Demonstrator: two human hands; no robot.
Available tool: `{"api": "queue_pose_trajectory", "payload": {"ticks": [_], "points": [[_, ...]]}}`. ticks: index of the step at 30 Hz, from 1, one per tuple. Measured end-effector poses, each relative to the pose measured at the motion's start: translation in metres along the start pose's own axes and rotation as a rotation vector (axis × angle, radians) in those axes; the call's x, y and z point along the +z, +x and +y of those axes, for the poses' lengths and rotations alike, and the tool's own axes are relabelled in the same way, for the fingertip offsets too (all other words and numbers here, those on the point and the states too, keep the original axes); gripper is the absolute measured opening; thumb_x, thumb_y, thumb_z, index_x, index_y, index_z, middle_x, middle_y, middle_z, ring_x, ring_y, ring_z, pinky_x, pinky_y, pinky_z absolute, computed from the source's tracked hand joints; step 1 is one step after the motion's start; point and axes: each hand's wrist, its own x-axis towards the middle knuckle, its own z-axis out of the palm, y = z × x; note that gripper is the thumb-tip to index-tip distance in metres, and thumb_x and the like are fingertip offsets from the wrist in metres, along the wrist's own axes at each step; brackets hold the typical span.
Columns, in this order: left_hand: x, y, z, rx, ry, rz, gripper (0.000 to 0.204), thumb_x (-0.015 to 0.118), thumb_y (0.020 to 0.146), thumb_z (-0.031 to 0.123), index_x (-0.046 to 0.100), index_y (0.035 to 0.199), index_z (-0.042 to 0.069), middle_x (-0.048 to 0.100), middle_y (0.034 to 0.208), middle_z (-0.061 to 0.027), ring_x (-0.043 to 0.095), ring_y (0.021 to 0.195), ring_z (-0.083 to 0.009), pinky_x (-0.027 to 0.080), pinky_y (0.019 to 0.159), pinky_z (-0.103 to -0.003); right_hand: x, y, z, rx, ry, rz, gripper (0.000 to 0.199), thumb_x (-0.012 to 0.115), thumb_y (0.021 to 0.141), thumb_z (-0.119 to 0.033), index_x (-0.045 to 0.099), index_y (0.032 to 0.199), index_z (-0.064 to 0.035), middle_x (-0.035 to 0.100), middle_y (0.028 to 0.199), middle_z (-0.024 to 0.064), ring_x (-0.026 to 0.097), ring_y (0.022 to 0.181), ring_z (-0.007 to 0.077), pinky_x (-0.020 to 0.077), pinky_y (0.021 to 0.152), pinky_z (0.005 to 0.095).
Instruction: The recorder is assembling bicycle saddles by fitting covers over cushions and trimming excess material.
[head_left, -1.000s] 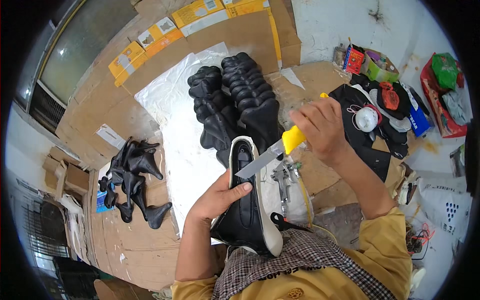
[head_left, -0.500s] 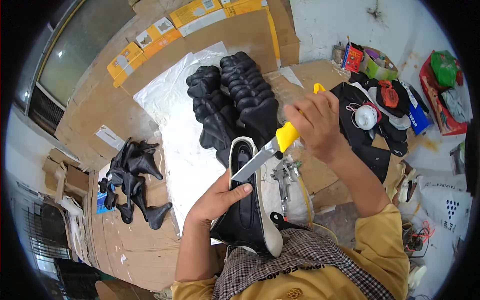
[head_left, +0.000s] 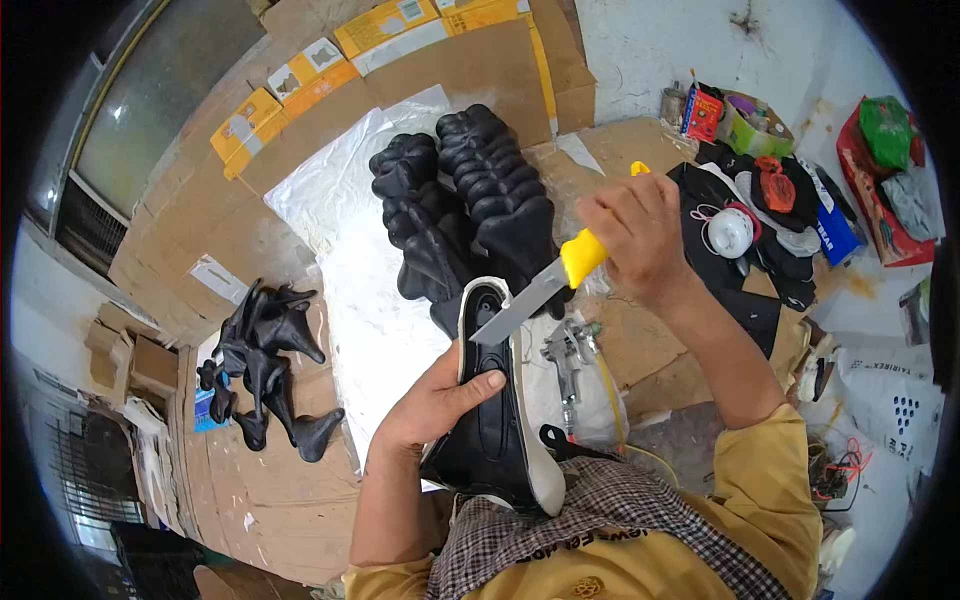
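My left hand (head_left: 428, 402) grips a long black moulded shell (head_left: 470, 455) with a whitish rim, held upright against my apron. The thumb lies across its hollow inner face and the fingers go behind its left edge. In my right hand (head_left: 640, 240) is a yellow-handled hand saw (head_left: 525, 305), gripped round the handle. Its flat metal blade slants down to the left across the shell's right rim near the top, the tip over the hollow. Its teeth are too small to make out.
Two large ribbed black pieces (head_left: 495, 190) lie on a white sheet (head_left: 350, 330) beyond the shell. Smaller black pieces (head_left: 265, 355) sit at left on cardboard. A spray gun (head_left: 568, 375) with a yellow hose is at right, below dark cloth and a white round device (head_left: 732, 232).
My right hand has drawn the saw slightly back, up and to the right, so the blade tip sits higher over the shell. My left hand keeps its hold.
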Motion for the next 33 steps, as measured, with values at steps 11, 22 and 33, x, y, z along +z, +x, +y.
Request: {"api": "queue_pose_trajectory", "payload": {"ticks": [11,22,33], "points": [[0.002,0.002,0.004,0.004,0.012,-0.030,0.052,0.058,0.090,0.018,0.036,0.133,0.000,0.049,0.118,-0.0025,0.042,0.109,-0.0120,0.033,0.097,-0.027,0.004,0.007,0.002,-0.023,0.075,-0.040,0.036,0.061,0.066,-0.009,0.057,0.102,-0.0095,0.054,0.093,0.0054,0.051,0.089,0.0261,0.0351,0.083,0.0427],[-0.018,-0.003,-0.001,0.014,-0.058,0.124,0.049,0.053,0.093,0.025,0.038,0.134,0.002,0.048,0.122,-0.0029,0.041,0.114,-0.0138,0.030,0.100,-0.028,-0.006,-0.011,0.030,0.687,0.863,-0.310,0.039,0.058,0.071,0.001,0.047,0.109,-0.0061,0.052,0.090,0.0018,0.053,0.082,0.0153,0.0434,0.071,0.0321],[-0.049,-0.010,0.036,0.174,0.788,-0.022,0.042,0.065,0.083,0.022,0.052,0.121,0.009,0.063,0.092,-0.0168,0.060,0.084,-0.0328,0.047,0.075,-0.035,-0.013,0.006,-0.004,0.348,1.146,-0.970,0.033,0.067,0.081,-0.017,0.055,0.105,0.0025,0.059,0.090,0.0058,0.055,0.087,0.0154,0.0457,0.073,0.0282]]}}
